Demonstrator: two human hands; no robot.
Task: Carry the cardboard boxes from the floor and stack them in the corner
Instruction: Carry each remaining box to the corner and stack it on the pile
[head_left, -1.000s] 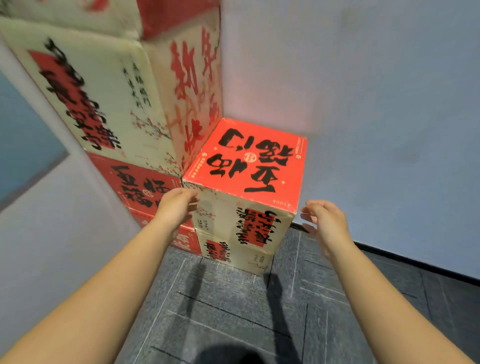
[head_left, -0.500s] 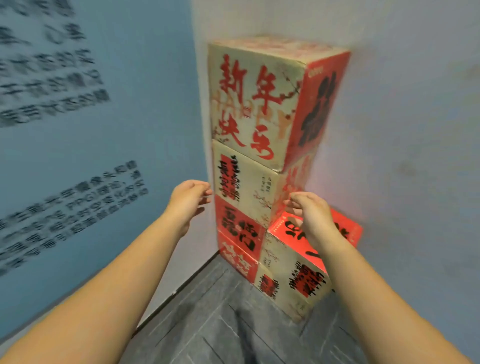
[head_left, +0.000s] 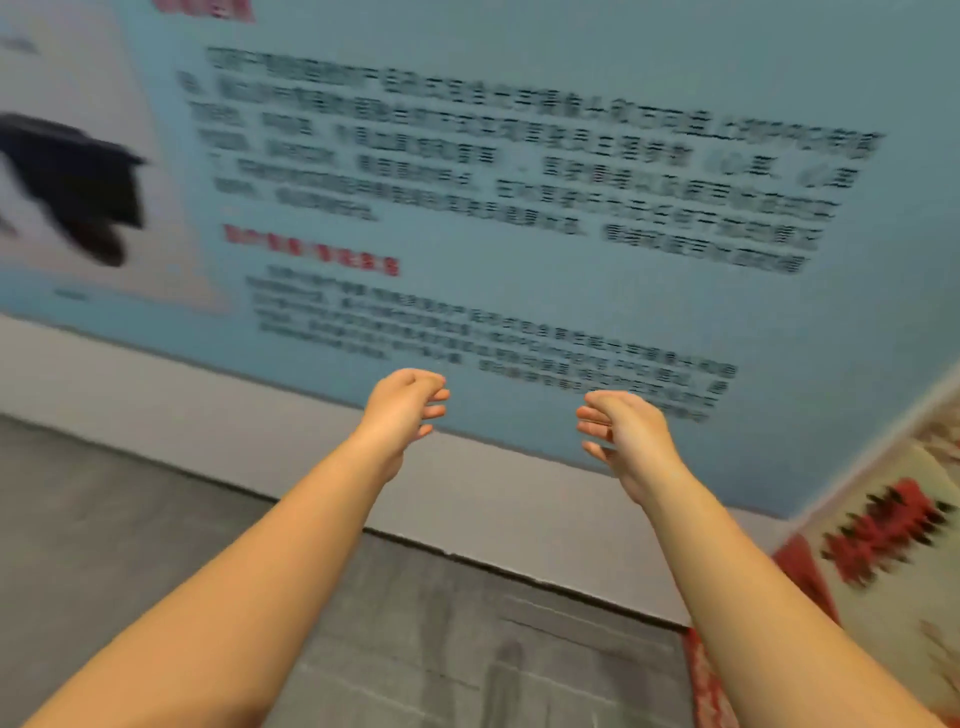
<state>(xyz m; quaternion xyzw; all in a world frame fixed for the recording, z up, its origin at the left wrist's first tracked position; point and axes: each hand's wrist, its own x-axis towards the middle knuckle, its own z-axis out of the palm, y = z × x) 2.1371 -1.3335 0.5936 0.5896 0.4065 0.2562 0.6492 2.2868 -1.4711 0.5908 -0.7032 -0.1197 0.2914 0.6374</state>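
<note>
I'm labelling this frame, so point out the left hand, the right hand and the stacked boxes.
left hand (head_left: 402, 408), head view, on the back of the hand.
right hand (head_left: 626, 436), head view, on the back of the hand.
stacked boxes (head_left: 883, 525), head view, on the blurred red print.

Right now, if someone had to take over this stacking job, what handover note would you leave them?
Left hand: empty, fingers loosely curled, held out in the air.
Right hand: empty too, likewise raised.
Stacked boxes: only a blurred red-and-cream edge shows at far right, against the blue poster wall.
Done: at least some boxes are in the corner.
Left: no loose box shows on the grey floor; look around for any remaining.
</note>
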